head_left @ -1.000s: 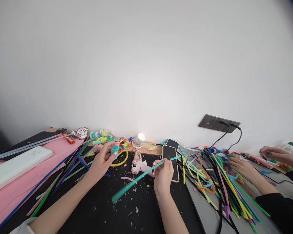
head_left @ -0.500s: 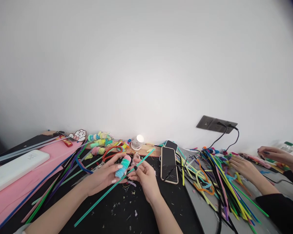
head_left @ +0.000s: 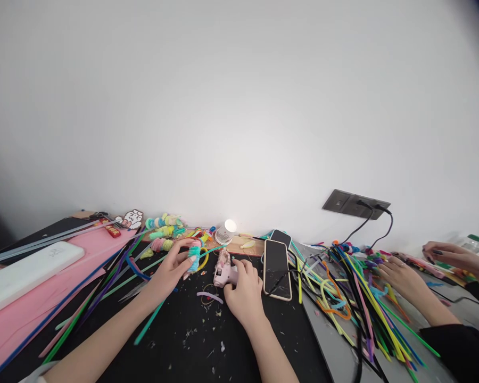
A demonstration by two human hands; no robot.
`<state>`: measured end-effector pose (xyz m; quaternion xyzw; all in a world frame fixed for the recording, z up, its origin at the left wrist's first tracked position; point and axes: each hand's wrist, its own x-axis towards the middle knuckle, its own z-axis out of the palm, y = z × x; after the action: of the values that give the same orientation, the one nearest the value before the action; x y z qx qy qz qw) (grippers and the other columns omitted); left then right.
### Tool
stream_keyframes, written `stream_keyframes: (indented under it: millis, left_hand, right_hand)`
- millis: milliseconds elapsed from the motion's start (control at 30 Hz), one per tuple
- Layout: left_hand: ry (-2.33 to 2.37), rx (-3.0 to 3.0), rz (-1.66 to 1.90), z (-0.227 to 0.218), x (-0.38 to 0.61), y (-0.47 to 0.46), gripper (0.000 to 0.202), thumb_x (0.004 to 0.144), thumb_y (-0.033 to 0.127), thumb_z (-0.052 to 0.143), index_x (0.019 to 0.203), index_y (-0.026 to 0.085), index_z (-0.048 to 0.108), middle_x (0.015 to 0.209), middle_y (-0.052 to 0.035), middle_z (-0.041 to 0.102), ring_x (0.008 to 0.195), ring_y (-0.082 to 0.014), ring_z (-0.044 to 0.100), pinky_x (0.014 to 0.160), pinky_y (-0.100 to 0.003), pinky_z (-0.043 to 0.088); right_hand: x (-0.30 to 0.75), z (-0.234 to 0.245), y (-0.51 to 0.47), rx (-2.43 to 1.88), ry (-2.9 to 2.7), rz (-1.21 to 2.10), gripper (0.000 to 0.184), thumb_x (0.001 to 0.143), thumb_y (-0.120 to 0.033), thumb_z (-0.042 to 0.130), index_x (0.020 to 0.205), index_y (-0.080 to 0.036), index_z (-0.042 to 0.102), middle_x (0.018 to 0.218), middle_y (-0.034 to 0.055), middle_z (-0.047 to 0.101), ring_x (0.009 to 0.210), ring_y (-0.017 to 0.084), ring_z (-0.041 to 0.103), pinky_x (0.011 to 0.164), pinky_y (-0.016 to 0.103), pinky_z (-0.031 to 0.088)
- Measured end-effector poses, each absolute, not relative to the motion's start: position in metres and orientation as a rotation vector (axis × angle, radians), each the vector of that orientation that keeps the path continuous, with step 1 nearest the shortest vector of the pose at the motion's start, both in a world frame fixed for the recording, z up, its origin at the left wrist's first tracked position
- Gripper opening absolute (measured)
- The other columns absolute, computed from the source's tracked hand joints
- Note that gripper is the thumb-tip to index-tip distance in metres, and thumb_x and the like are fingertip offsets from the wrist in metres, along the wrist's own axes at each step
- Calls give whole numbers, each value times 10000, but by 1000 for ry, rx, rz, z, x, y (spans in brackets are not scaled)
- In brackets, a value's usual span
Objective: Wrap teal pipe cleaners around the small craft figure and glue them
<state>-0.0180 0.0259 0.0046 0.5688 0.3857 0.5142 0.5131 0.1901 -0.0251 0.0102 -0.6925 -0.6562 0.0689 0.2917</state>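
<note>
My left hand [head_left: 172, 272] is closed around a fuzzy coil of wound pipe cleaner [head_left: 194, 256] in pink, teal and blue. A long teal pipe cleaner [head_left: 148, 324] passes behind that hand, its lower end hanging out to the left and its other end showing near the cup. To the right, my right hand [head_left: 245, 290] is wrapped round the handle of a pale pink glue gun [head_left: 223, 270] on the black mat. A short lilac strip [head_left: 209, 296] lies just below the gun.
A small white cup [head_left: 226, 232] stands by the wall. Right of my hand lies a phone [head_left: 277, 270]. Bundled pipe cleaners [head_left: 369, 308] cover the grey board, near another person's hands [head_left: 403, 282]. On the left are pink sheets [head_left: 98, 255] and a white case [head_left: 32, 274].
My right hand has let go of the teal pipe cleaner and taken hold of the glue gun. My left hand has moved left with the coil, which now stands more upright.
</note>
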Motion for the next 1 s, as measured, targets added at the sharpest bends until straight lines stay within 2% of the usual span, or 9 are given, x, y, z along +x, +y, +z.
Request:
stream_keyframes:
  millis: [100, 200, 300, 433, 533, 633, 767, 900, 1000]
  left_hand:
    - [1023, 1453, 1176, 4, -18, 23, 430, 914, 478, 628, 1266, 259, 513, 813, 19, 602, 601, -150, 510, 560, -271, 423]
    - [1072, 1590, 1122, 3, -18, 18, 414, 950, 460, 568, 1309, 267, 498, 900, -13, 640, 766, -203, 620, 680, -314, 494]
    - [1079, 1698, 1075, 1, -17, 17, 410, 963, 449, 538, 1325, 262, 490, 980, -43, 677, 943, -255, 667, 804, -367, 530]
    - [1080, 1692, 1067, 1, -17, 17, 420, 965, 462, 530, 1326, 250, 485, 1026, -63, 704, 990, -275, 691, 847, -401, 556]
    - [1075, 1618, 1121, 2, -16, 16, 443, 964, 475, 542, 1344, 255, 481, 1155, -97, 698, 1077, -294, 691, 885, -424, 568]
    - [1053, 1511, 1199, 5, -15, 16, 434, 952, 494, 582, 1316, 270, 500, 1307, -117, 656, 1172, -310, 662, 905, -425, 572]
    - [986, 1370, 1243, 10, -15, 15, 443, 921, 508, 651, 1290, 294, 531, 1389, -96, 631, 1176, -299, 664, 919, -410, 580]
    - [974, 1257, 1265, 14, -14, 14, 540, 871, 541, 712, 1322, 301, 539, 1358, -97, 668, 1209, -322, 656, 922, -430, 592]
    - [963, 1196, 1260, 15, -14, 13, 606, 863, 556, 723, 1368, 298, 511, 1304, -99, 702, 1191, -318, 669, 933, -437, 590]
  right_hand:
    - [187, 10, -25, -1998, -1795, 190, 627, 741, -96, 588, 1360, -180, 645, 1327, 178, 626, 1224, 344, 576, 1029, 495, 400]
    - [187, 11, -23, -2065, -1796, 198, 633, 752, -103, 599, 1379, -186, 637, 1272, 168, 654, 1209, 345, 578, 1019, 490, 390]
    - [190, 14, -22, -2108, -1803, 183, 597, 760, -115, 610, 1349, -193, 660, 1221, 154, 692, 1194, 357, 582, 1009, 497, 382]
    - [194, 15, -23, -2107, -1759, 122, 519, 804, -124, 588, 1309, -198, 686, 1191, 151, 715, 1165, 362, 593, 958, 478, 398]
    - [198, 15, -22, -1975, -1688, 89, 436, 859, -174, 565, 1273, -203, 699, 1159, 140, 721, 1119, 347, 618, 935, 457, 421]
    - [200, 15, -20, -1697, -1630, 169, 340, 893, -236, 532, 1169, -203, 727, 1083, 114, 737, 1000, 289, 666, 883, 387, 468]
    - [198, 15, -19, -1355, -1599, 472, 225, 865, -294, 580, 988, -206, 747, 918, 51, 759, 808, 220, 676, 762, 296, 503]
    - [193, 16, -20, -1233, -1537, 694, 157, 821, -309, 632, 794, -186, 727, 695, 6, 683, 613, 167, 565, 599, 253, 457]
    - [190, 19, -21, -1171, -1513, 764, 156, 791, -301, 643, 775, -181, 741, 665, 5, 662, 587, 159, 522, 588, 256, 453]
